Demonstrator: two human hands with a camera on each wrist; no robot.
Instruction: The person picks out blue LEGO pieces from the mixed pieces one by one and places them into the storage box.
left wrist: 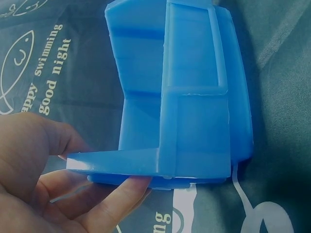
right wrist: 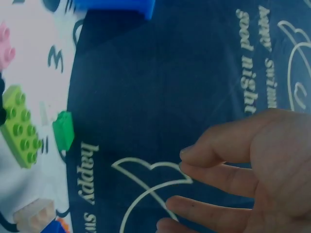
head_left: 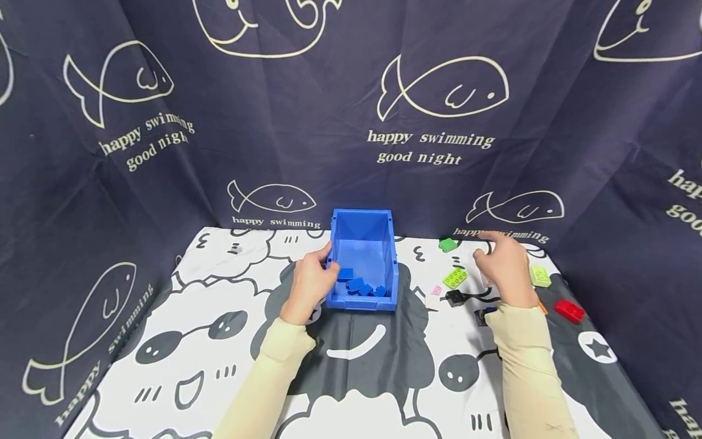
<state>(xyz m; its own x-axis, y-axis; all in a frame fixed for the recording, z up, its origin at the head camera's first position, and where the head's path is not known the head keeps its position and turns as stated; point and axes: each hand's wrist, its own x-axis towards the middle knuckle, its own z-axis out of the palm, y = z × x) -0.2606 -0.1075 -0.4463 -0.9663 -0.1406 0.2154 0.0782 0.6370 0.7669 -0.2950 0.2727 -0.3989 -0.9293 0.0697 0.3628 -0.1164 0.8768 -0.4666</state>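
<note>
The left hand point(head_left: 309, 283) pinched the left wall of the blue bin point(head_left: 362, 224) between thumb and fingers, beside blue bricks point(head_left: 356, 285) lying in the bin's near end. Farther right, a green brick point(head_left: 447, 245) and a lime brick point(head_left: 455, 278) lay left of the right hand point(head_left: 507, 268), whose loosely bent fingers were spread, their tips near both bricks without touching. A red brick point(head_left: 569, 311) lay right of that wrist.

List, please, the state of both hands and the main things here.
Blue bin: open-topped
Blue bricks: several lying inside the bin
Lime-green brick: outside the bin, studs up
Green brick: outside the bin
Red brick: outside the bin
Left hand: gripping the bin's edge
Right hand: empty, fingers loosely bent
</note>
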